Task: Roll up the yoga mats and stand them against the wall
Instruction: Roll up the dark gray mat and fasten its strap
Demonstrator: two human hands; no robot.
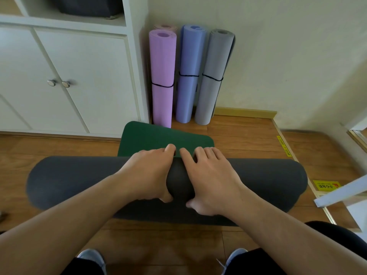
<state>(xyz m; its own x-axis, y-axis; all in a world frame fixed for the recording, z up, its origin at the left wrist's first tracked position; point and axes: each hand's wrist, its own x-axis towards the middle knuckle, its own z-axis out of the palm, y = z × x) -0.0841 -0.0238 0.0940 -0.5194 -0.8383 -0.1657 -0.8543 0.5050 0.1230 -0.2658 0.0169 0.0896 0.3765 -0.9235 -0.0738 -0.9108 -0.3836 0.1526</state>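
Risk check, everything placed against the roll.

Wall point(278, 56) beyond the roll, well apart. Cupboard point(79, 80) beyond and left. Floor point(178, 241) under the roll, smooth wood by the look.

Roll point(69, 181): dark grey, lay crosswise near the feet, thick, nearly wound up. Green tail point(164, 137): still flat on the floor just beyond the roll, short, far edge skewed toward the cupboard.

Three mats stood past the tail, in the corner where cupboard met wall: purple mat point(162, 76), blue mat point(188, 74), grey mat point(212, 76), each banded at mid-height. Fourth pinkish roll point(165, 27) behind the purple one, mostly hidden.

Left hand point(147, 175) and right hand point(210, 175): both on the roll's middle, side by side, fingers curled over the far side onto the tail, thumbs tucked on the near side. Clamped round the roll, not flat.

Likely failure points, judged only:
- Both hands at the middle, ends unsupported. Could wind loose at the ends and telescope into a cone.
- Skewed tail. Last turn could land crooked, leaving a stepped end that would not stand flat.
- Smooth floor. Roll could skid forward instead of turning.
- No band seen near the roll. Could spring open on release.
- Purple mat just beyond the tail's corner. Final push or lift could knock it over and take the others with it.
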